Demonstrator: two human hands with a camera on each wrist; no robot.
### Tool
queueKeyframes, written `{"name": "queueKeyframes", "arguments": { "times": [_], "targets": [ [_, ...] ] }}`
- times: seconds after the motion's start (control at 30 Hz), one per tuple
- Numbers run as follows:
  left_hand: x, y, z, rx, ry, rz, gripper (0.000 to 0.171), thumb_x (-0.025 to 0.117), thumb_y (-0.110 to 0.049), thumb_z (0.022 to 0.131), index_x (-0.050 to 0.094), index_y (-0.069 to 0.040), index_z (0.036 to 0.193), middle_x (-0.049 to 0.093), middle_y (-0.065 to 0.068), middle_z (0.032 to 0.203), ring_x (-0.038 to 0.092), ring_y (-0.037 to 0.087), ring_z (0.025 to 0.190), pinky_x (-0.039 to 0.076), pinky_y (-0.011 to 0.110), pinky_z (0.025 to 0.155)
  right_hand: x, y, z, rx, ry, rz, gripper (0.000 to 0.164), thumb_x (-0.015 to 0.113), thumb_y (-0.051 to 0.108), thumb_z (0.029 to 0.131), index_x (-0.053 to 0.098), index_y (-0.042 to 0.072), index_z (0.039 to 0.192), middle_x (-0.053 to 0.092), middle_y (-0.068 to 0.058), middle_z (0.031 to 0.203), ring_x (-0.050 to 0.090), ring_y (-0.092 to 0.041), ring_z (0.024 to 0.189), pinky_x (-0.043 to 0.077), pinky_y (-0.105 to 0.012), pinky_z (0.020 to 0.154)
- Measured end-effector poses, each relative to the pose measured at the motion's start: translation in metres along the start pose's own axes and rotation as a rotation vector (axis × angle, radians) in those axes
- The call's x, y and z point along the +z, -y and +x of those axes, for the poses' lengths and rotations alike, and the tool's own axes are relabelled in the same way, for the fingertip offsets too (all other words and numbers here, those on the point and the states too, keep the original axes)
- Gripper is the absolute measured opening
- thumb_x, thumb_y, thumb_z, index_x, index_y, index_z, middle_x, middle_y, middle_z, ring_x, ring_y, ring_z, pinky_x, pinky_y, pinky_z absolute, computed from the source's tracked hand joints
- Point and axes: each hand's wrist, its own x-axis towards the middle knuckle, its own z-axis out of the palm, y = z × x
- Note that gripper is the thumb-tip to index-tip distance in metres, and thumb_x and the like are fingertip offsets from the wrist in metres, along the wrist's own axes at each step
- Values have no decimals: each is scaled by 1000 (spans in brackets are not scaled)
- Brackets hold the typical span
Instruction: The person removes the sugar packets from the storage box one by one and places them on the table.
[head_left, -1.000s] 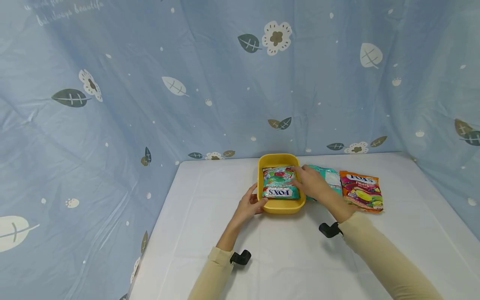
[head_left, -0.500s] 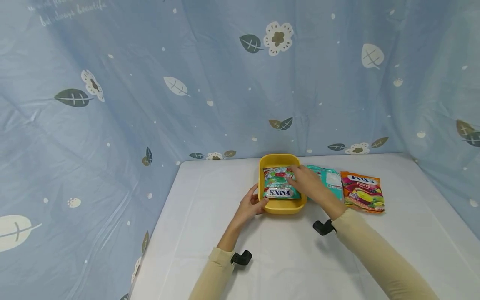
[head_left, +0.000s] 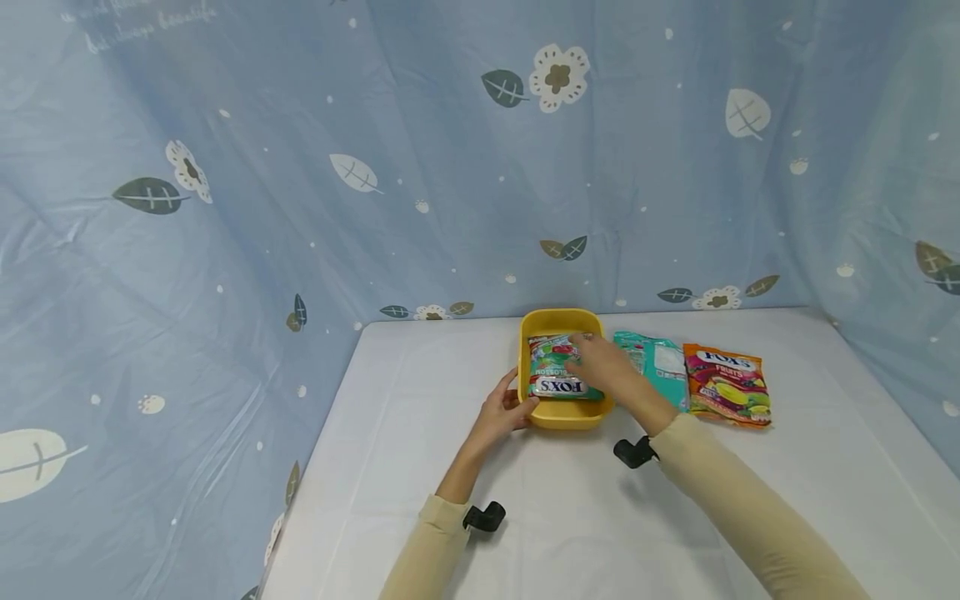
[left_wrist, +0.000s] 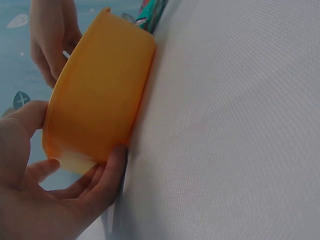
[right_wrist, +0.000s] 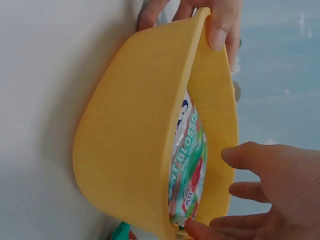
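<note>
A yellow plastic tub [head_left: 566, 415] stands on the white table, seen side-on in both wrist views. My left hand [head_left: 501, 414] grips its near-left side, thumb hooked over the rim and fingers along the outer wall [left_wrist: 100, 95]. Inside lies a green Fox's Mint Blossom candy bag [head_left: 555, 379], its lettering upside down in the head view. My right hand [head_left: 606, 367] is above the tub's right side and covers part of the bag in the head view. Its thumb and fingers [right_wrist: 250, 190] are spread apart with nothing between them, the fingertips close to the bag's end.
To the right of the tub lies a teal candy bag [head_left: 666, 371] with a white label panel, partly behind the right hand. Beside it rests an orange and purple Fox's Fruits bag [head_left: 727, 387]. A blue patterned curtain [head_left: 450, 167] hangs behind and left of the white table [head_left: 420, 367].
My right hand and forearm have shifted left, further over the tub, uncovering more of the teal bag. The left hand keeps its grip on the tub, and the candy bag inside stays in place.
</note>
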Motion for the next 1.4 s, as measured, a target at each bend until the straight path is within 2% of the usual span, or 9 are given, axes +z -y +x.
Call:
{"name": "queueKeyframes", "arguments": {
  "times": [0.23,0.43,0.63,0.9,1.17,1.33,1.4],
  "targets": [
    [1,1,0,18,6,1,72,68,-32,93,29,-30,154,57,18,132,65,17,100,63,32,79,8,3,1,-13,8,-10,63,66,33,94,44,4,145,47,-31,141,56,-49,118,49,-63,99],
    [2,3,0,18,-3,8,72,68,-33,92,30,-32,154,58,17,131,65,17,99,63,32,79,13,7,1,24,10,17,65,65,34,94,42,2,145,37,-34,148,49,-52,125,44,-65,104],
    [4,1,-4,9,-5,24,73,68,-35,92,30,-31,154,58,16,130,65,16,99,63,33,79,21,7,3,50,31,61,64,65,35,93,43,1,142,37,-35,146,56,-47,117,50,-61,99],
    [4,3,-2,16,-3,17,71,68,-36,92,31,-32,153,59,17,129,66,17,98,63,36,81,33,9,5,82,1,59,67,66,37,93,41,3,145,33,-36,147,56,-50,115,52,-61,97],
    [2,3,-1,23,-2,24,72,67,-35,93,30,-32,154,58,17,130,66,19,101,63,32,78,40,9,9,102,-26,58,71,69,36,91,39,4,147,23,-42,150,41,-57,128,44,-66,104],
    [1,1,-1,32,1,26,72,67,-34,93,29,-31,154,58,17,129,65,18,101,63,31,78,40,11,11,120,-29,62,74,71,37,89,39,3,147,28,-41,148,38,-55,131,40,-64,109],
    [1,1,-1,27,5,19,73,67,-32,94,28,-29,155,58,18,129,65,17,99,63,35,80,40,12,11,128,-25,66,75,72,37,89,39,2,147,31,-41,147,38,-54,130,41,-63,109]
  ]
}}
